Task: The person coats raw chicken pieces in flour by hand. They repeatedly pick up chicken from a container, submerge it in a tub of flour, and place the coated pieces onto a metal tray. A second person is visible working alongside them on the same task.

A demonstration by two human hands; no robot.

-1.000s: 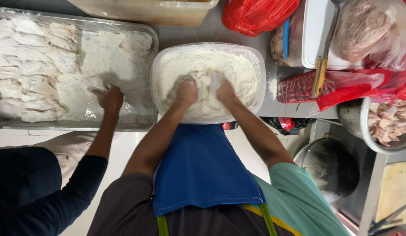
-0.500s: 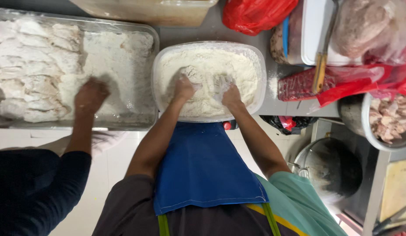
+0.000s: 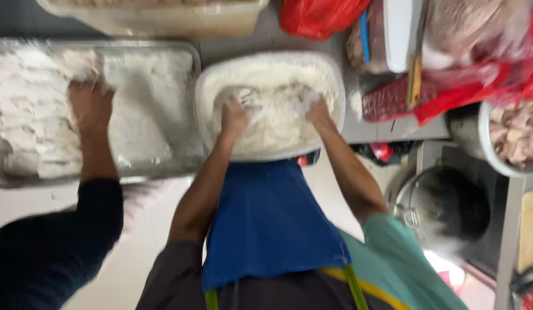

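your left hand and right hand: both sunk into the white floury mass, fingers curled and buried, so whether they grip anything under the flour cannot be told.
white tub: directly under your hands, at the counter edge close to your body, likely so both forearms reach in together.
metal tray: just left of your left hand, holding floured pieces in rows; a co-worker's hand rests on them, palm down.
red bags: beyond and right of your right hand.
blue apron: below your wrists.
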